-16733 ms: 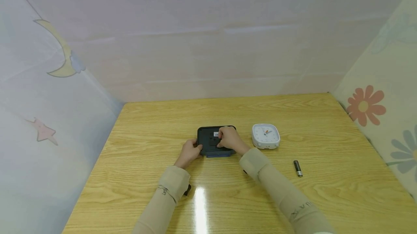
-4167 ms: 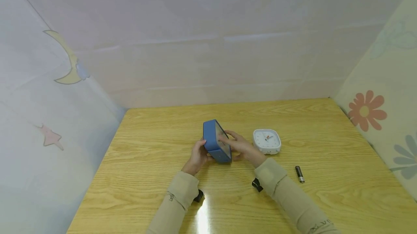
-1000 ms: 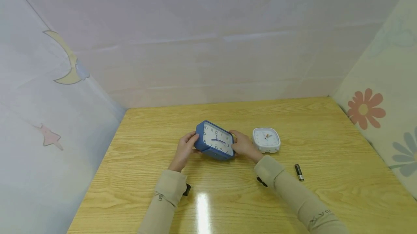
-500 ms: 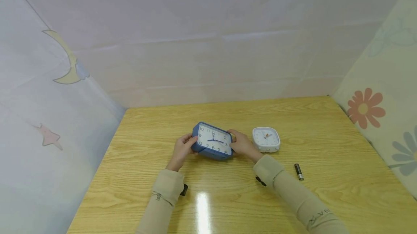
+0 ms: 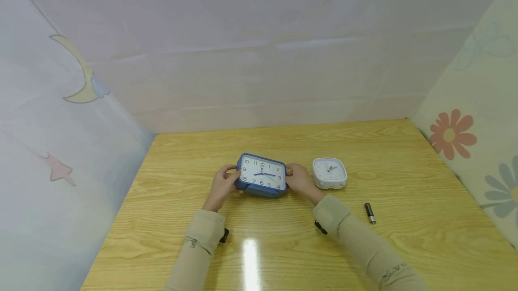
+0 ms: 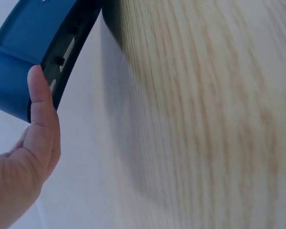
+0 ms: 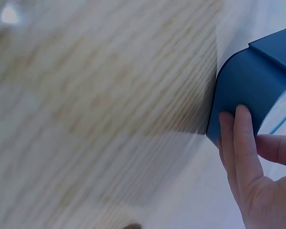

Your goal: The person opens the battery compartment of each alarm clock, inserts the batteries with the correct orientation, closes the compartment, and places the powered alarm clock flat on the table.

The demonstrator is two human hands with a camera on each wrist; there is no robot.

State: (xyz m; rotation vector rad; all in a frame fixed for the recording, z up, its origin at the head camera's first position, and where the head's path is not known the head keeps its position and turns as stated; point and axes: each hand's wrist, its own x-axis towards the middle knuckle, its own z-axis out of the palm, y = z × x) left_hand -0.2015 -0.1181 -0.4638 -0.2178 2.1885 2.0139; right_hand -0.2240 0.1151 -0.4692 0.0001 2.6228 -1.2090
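Observation:
A blue alarm clock [image 5: 263,175] with a white face is held between both hands near the middle of the table, face up and slightly rotated. My left hand [image 5: 222,184] grips its left end; in the left wrist view one finger [image 6: 40,95] lies against the clock's edge by the black back, and this end is raised off the wood. On the right end, my right hand [image 5: 301,181] holds the clock with thumb near the face and fingers [image 7: 245,143] along the blue side [image 7: 250,86]. The clock's back is mostly hidden.
A smaller white alarm clock [image 5: 329,173] lies face up just right of my right hand. A black and silver battery [image 5: 370,213] lies farther right and nearer. Printed fabric walls [image 5: 259,79] enclose the wooden table [image 5: 178,156] at the back and sides.
Earliest, the blue clock lay back up with my right hand at its back. Later it was tilted on edge. Over the last second it has levelled face up and shifted slightly left.

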